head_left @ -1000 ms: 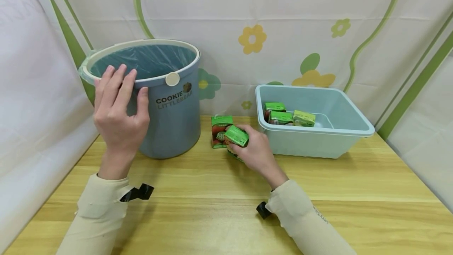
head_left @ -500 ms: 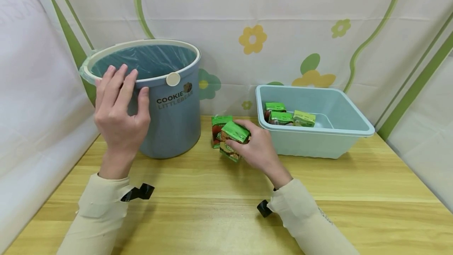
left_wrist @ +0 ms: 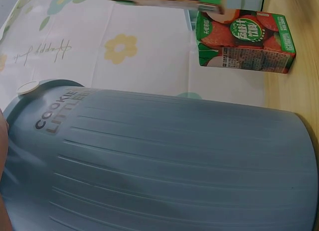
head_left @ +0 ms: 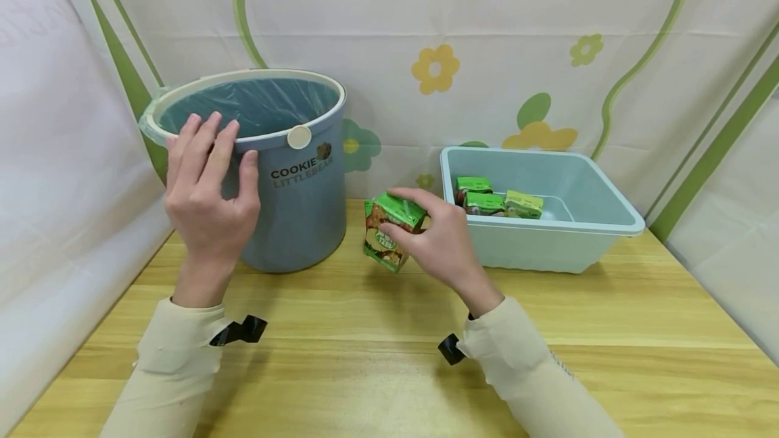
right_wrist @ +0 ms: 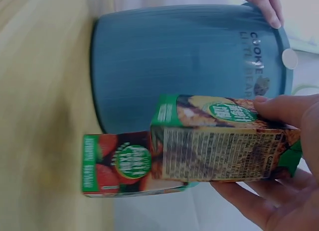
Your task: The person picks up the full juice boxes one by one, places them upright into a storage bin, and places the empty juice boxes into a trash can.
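Note:
My right hand [head_left: 444, 238] grips a green-topped juice box [head_left: 394, 232] between thumb and fingers, tilted above the table. In the right wrist view its brown fruit print and a side panel of small text show. Behind it stands a second juice box [left_wrist: 244, 42] with red fruit on it, mostly hidden in the head view. My left hand [head_left: 209, 198] rests on the near rim of a blue bucket [head_left: 298, 215], fingers laid over the edge and thumb against the outer wall. A thin clear bag [head_left: 243, 103] lines the bucket.
A pale blue bin [head_left: 523, 242] stands on the right, with several juice boxes [head_left: 483, 203] at its left end. The wooden table [head_left: 341, 357] ends at a flower-printed cloth [head_left: 395, 86] at the back. Black wrist mounts [head_left: 452, 349] stick out from the sleeves.
The right hand has drawn the held juice box up and turned its printed front into view, so that it covers most of the red-fruit box. The left hand keeps its place.

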A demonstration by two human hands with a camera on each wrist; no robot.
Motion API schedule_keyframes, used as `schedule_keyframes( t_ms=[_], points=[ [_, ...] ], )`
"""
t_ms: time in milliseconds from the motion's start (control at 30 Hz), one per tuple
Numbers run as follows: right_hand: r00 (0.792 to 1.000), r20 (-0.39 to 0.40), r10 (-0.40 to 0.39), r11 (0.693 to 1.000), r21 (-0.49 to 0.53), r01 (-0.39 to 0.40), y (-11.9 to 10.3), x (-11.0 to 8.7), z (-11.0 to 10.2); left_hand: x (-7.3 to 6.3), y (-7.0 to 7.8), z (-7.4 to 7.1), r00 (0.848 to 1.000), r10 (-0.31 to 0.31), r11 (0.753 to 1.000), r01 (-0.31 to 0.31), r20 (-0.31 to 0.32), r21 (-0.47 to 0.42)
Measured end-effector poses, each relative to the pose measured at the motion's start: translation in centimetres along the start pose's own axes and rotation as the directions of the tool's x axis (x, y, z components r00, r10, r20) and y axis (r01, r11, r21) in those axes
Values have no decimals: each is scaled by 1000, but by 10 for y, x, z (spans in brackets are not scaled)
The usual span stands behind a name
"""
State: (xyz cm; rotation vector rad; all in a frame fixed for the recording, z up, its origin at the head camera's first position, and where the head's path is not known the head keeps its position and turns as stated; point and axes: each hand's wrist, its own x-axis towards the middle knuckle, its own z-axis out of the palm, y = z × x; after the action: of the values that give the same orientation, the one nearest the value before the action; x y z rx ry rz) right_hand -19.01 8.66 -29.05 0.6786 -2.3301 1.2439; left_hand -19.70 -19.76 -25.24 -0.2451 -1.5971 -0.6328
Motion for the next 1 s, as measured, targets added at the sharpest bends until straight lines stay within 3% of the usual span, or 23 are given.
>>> schedule_keyframes(
  t_ms=[133,667,1000],
  points=[
    [999,-20,-51,999,-17,50,-8,11,-6,0,0,0,1000,1,1000,-1,0,-1],
    [996,-31,-80,997,-10,79,-33,40,-26,0,0,0,1000,14,1000,-14,-3,-1],
    [977,-169,-128,988,64,140,-47,52,-30,0,0,0,1000,11,1000,-11,-8,2]
  ],
)
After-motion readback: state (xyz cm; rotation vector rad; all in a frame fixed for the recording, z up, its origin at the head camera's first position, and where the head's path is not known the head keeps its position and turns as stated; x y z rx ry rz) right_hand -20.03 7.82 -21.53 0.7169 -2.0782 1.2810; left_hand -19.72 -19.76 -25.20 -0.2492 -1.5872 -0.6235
